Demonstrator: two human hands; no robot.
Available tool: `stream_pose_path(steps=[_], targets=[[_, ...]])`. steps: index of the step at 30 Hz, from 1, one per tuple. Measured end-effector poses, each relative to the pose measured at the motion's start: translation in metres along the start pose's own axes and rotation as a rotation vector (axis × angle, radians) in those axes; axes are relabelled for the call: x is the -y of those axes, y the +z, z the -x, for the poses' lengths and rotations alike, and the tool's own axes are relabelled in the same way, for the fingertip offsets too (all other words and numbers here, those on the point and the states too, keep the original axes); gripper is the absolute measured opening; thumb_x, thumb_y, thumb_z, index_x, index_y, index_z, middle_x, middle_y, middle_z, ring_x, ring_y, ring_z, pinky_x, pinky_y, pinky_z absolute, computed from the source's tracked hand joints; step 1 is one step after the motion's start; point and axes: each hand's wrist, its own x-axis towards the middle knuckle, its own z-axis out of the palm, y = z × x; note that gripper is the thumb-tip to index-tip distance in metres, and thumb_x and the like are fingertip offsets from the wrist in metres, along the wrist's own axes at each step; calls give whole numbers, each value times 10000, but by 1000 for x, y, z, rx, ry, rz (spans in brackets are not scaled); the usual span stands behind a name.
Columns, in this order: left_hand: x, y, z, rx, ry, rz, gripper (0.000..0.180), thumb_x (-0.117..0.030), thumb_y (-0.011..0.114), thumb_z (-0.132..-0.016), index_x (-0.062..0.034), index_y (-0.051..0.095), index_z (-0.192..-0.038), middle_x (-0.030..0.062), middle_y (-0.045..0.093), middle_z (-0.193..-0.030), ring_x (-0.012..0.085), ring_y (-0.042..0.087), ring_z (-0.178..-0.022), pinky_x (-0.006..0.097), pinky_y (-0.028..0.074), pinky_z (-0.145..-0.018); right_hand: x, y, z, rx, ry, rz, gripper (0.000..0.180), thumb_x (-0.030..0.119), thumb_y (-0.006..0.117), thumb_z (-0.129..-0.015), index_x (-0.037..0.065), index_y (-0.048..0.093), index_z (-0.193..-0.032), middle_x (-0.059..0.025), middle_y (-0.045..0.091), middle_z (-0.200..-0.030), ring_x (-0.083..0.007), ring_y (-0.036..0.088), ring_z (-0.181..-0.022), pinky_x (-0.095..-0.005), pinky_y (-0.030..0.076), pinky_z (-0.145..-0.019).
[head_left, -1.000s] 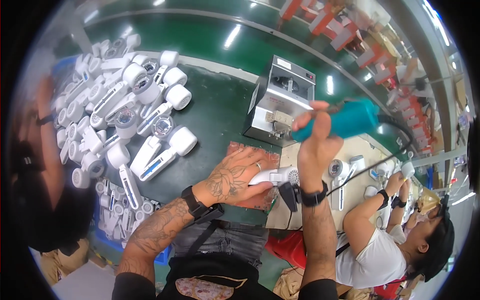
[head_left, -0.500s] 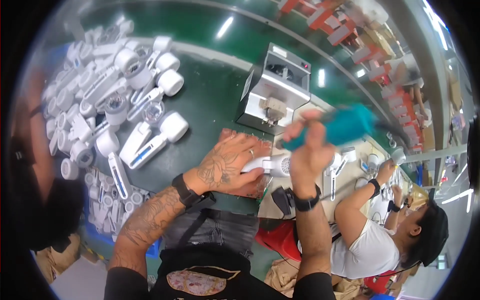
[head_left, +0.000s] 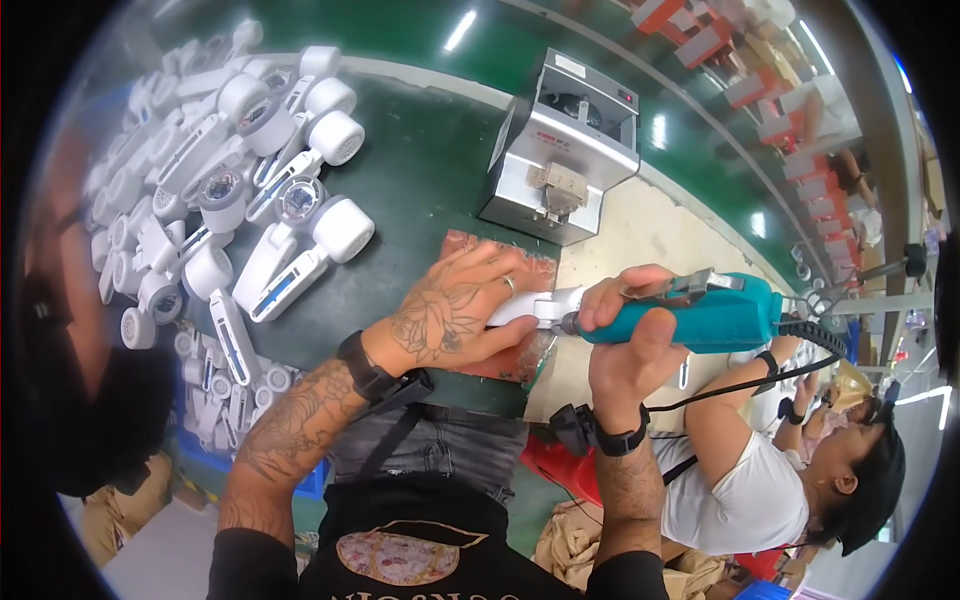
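My left hand [head_left: 455, 310] presses down over a white handheld fan [head_left: 545, 308] and grips it, with fingers and thumb around its handle. The fan lies across a worn red-brown mat [head_left: 500, 365], and its head is partly hidden behind my right hand. My right hand [head_left: 630, 370] is closed around a teal electric screwdriver [head_left: 710, 315], held almost level with its black nose pointing left. That nose sits close against the fan's head; whether the bit touches a screw cannot be made out. A black cable runs from the screwdriver's right end.
Many white fans [head_left: 240, 190] are heaped on the green table at left, with more in a blue crate [head_left: 310, 480] below. A silver-and-black box machine [head_left: 555, 150] stands beyond the mat. At right a co-worker in a white shirt [head_left: 740, 500] sits close; another person's arm [head_left: 70, 260] is at far left.
My right hand has brought the screwdriver down and its nose against the fan. The left hand keeps its hold on the fan. The view has shifted slightly.
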Motion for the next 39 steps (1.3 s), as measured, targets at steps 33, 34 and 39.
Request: stream_pose_path(steps=[33, 34, 39], targets=[[57, -193, 115, -964, -699, 555, 399, -277, 628, -981, -11, 596, -1278, 67, 691, -1073, 111, 651, -902, 251, 529, -753, 70, -14, 92, -65, 77, -22, 613, 576, 618, -918, 9, 528, -1130, -93, 526, -737, -204, 516, -652, -313, 437, -593], [81, -213, 123, -1130, -583, 651, 418, -260, 636, -974, 4, 572, -1293, 48, 687, -1037, 112, 643, -885, 251, 523, -747, 73, -12, 92, -85, 66, 9, 619, 582, 623, -910, 11, 526, -1128, -96, 527, -740, -204, 515, -654, -318, 438, -595], [216, -327, 152, -1301, -790, 49, 556, -393, 677, -913, 66, 599, -1219, 128, 670, -1144, 225, 610, -1065, 358, 466, -942, 59, -23, 87, -81, 93, -35, 629, 594, 607, -914, 9, 515, -1125, -103, 529, -735, -203, 512, -641, -316, 435, -584]])
